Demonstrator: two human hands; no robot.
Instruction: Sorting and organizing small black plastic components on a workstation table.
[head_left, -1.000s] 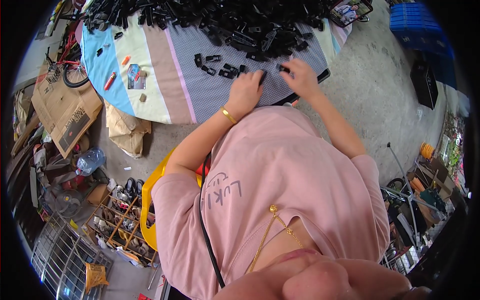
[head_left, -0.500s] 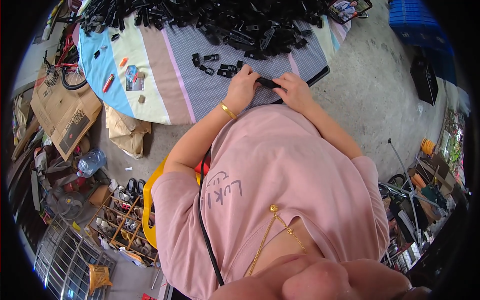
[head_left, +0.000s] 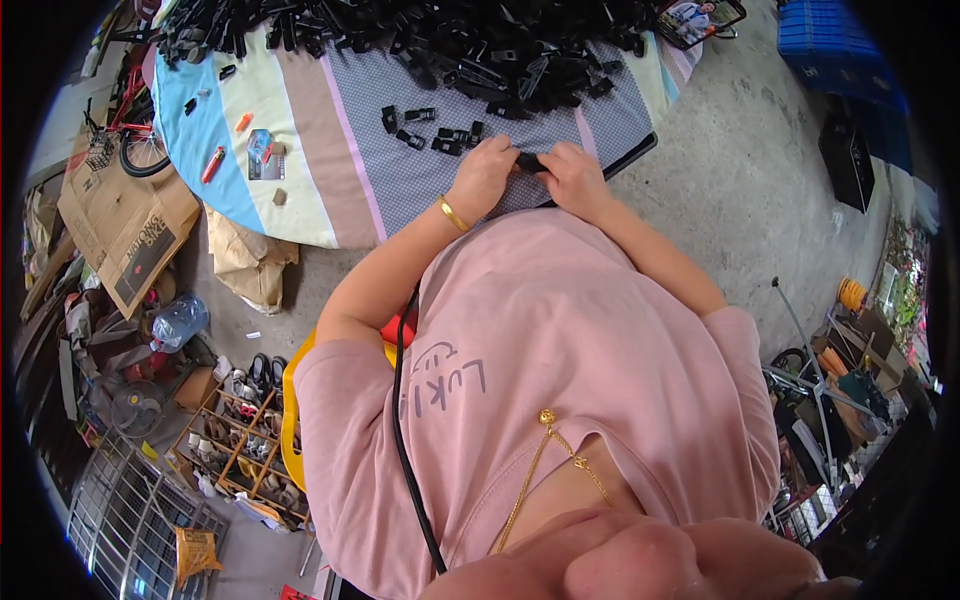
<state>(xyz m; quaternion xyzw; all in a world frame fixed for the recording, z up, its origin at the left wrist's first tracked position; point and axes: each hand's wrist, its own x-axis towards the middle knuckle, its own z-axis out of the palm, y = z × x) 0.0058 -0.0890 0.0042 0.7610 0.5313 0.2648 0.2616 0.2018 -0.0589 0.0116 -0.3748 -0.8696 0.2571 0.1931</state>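
Near the front edge of a cloth-covered table (head_left: pixel 355 190), a small black plastic piece (head_left: pixel 529 161) sits between my two hands. My left hand (head_left: pixel 486 174), with a gold bangle at its wrist, is closed on the piece's left end. The right end is pinched by my right hand (head_left: pixel 575 180). My fingers cover much of the piece, so its exact kind is unclear. Several loose black plastic parts (head_left: pixel 447 146) lie just beyond my left hand. A large heap of similar black pieces (head_left: pixel 470 55) covers the far side of the table.
On the table's left lie a red lighter (head_left: pixel 212 165), a card (head_left: pixel 266 155) and an orange bit (head_left: pixel 243 122). A phone (head_left: pixel 697 22) stands at the far right. Cardboard (head_left: pixel 130 230) and a water bottle (head_left: pixel 180 325) are on the floor at left.
My hands have come closer together around the black piece, with the right hand shifting left. Less of the piece shows between them now.
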